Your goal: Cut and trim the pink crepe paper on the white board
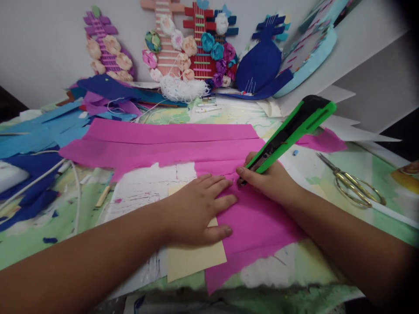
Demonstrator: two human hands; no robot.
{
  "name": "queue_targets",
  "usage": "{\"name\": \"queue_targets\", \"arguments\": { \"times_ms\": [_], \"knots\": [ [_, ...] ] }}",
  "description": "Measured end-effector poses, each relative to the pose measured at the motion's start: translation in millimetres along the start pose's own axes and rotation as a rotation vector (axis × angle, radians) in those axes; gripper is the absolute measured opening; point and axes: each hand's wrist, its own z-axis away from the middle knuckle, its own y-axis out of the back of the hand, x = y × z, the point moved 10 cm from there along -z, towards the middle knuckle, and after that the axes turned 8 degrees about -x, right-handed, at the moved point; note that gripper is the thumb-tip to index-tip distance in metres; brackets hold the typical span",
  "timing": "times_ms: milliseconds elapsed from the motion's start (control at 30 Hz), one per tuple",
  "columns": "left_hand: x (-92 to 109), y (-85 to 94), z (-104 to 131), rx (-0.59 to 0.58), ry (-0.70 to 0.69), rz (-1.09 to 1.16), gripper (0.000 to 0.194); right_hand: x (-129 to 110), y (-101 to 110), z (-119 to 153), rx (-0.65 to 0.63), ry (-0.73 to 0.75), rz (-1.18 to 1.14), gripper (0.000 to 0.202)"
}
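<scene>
My right hand (pixel 271 176) is closed around a green and black utility knife (pixel 291 131), which leans up to the right. Its tip end points down at a bright pink sheet (pixel 262 222); whether the blade touches it I cannot tell. My left hand (pixel 203 207) lies flat with fingers spread, partly on the pink sheet and partly on a cream card (pixel 196 261). Under the card is a white board (pixel 140 196) scored with dark cut lines. Behind both hands stretches a long folded pink strip (pixel 157 146).
Gold-handled scissors (pixel 353 183) lie at the right. Blue scraps (pixel 46 126) and a white cable (pixel 77 196) cover the left side. Along the wall stand decorated instrument shapes, including a dark blue one (pixel 260 63), with a heap of white string (pixel 183 88) in front.
</scene>
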Motion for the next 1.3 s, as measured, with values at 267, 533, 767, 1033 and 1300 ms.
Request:
{"name": "queue_targets", "arguments": {
  "times_ms": [267,533,767,1033,1300],
  "knots": [
    [1.2,2.3,-0.8,0.010,-0.011,0.008,0.056,-8.0,-8.5,-1.3,-0.068,0.030,0.119,0.030],
    [-0.9,-1.6,-0.3,-0.030,0.016,-0.010,0.060,1.4,0.7,0.6,-0.004,-0.008,-0.095,0.029],
    [-0.9,-1.7,-1.4,-0.036,0.020,0.001,0.062,-0.2,-3.4,-1.7,-0.058,0.014,-0.073,0.029],
    [-0.5,-2.0,-1.3,-0.039,0.019,0.000,0.060,2.5,-0.6,-3.2,-0.097,0.006,-0.124,0.031],
    [-0.5,-3.1,-1.9,-0.047,0.008,0.000,0.061,5.4,-1.7,-3.0,-0.086,-0.027,-0.131,0.027]
  ]
}}
